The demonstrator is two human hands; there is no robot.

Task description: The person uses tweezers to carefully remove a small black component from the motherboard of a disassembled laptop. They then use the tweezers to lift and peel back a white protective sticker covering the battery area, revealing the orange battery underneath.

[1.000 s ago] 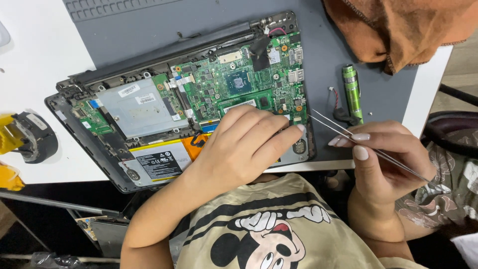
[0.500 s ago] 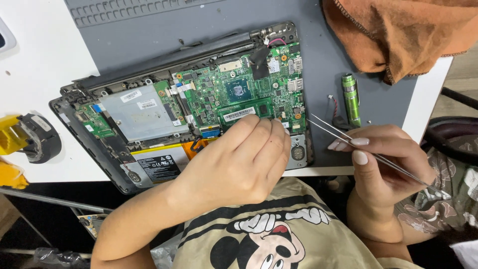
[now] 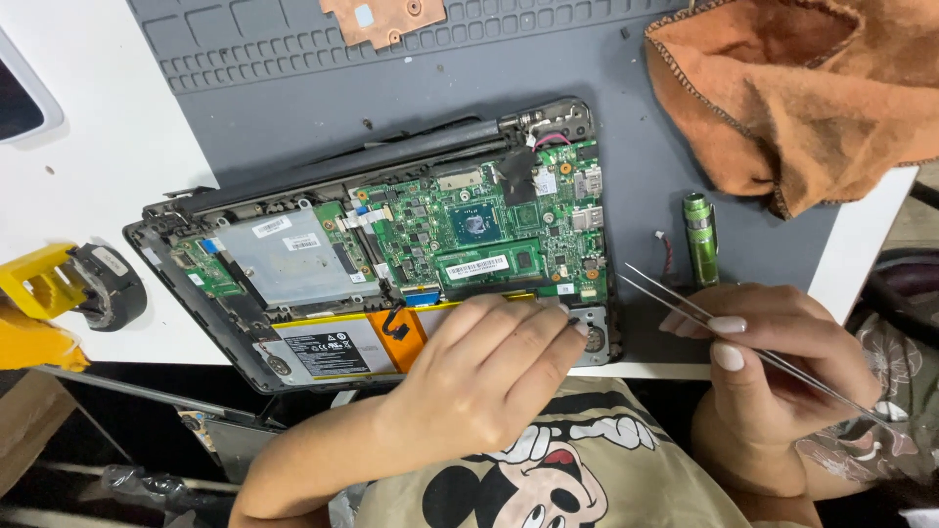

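the left hand [image 3: 479, 376] lies palm down over the near edge of an opened laptop [image 3: 391, 264], fingers flat and holding nothing; it hides part of the yellow battery [image 3: 342, 342] and whatever its fingertips touch. the right hand [image 3: 773, 367] pinches tweezers [image 3: 685, 305], tips narrowly apart, just right of the laptop. since a moment ago the left hand has slid nearer the body. a green cylinder [image 3: 700, 238] and orange cloth [image 3: 782, 98] lie on the grey mat [image 3: 293, 108].
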